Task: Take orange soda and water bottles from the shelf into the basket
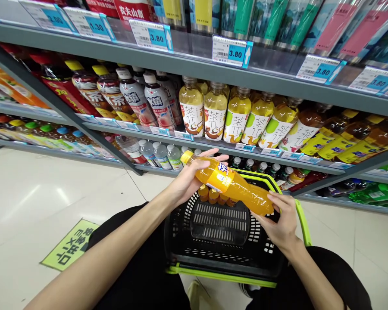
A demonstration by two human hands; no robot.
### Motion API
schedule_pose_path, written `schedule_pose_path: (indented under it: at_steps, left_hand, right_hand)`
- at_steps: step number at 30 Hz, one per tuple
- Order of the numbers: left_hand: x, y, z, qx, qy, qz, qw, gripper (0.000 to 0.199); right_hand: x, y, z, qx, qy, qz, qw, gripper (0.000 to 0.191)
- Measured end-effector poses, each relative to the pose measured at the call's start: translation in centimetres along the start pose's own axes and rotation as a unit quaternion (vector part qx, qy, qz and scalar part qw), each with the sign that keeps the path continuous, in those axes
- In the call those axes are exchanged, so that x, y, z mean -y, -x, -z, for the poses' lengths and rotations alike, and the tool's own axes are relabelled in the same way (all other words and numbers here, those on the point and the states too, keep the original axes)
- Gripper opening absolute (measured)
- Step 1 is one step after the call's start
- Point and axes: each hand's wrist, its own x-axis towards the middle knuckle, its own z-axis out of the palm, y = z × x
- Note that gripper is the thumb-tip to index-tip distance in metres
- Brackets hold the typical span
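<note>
On my feed the bottle (pixel 241 187) is clear, glossy plastic full of orange drink, waisted, with a yellow cap (pixel 186 157) and wraparound label (pixel 220 177). Beneath it I see a black plastic basket (pixel 220 219), its floor slotted, with smooth lime-green handles (pixel 304 223); short orange bottles (pixel 213 196) sit inside by its far edge. The bottle slants above the basket's far half. My left hand (pixel 195 172) holds its neck end, thumb across, fingers loosely spread behind; my right hand (pixel 283 217) curls partway closed around the base.
</note>
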Motion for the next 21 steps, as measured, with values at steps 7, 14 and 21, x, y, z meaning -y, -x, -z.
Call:
schedule_pose_path:
  at_steps: [7, 14, 21]
  left_hand:
    - [1.3, -0.2, 0.4, 0.018, -0.142, -0.032, 0.989, 0.084]
    - [2.3, -0.2, 0.7, 0.099, -0.318, 0.021, 0.943, 0.064]
    - [9.4, -1.3, -1.8, -0.037, -0.315, 0.210, 0.925, 0.047]
  right_hand:
    - [-0.8, -0.9, -0.6, 0.139, 0.025, -0.097, 0.985, 0.053]
    - [-0.4, -1.6, -0.6, 0.409, 0.082, -0.168, 0.893, 0.056]
    - [-2.1, -2.9, 0.3, 0.579, 0.133, -0.235, 0.769, 0.049]
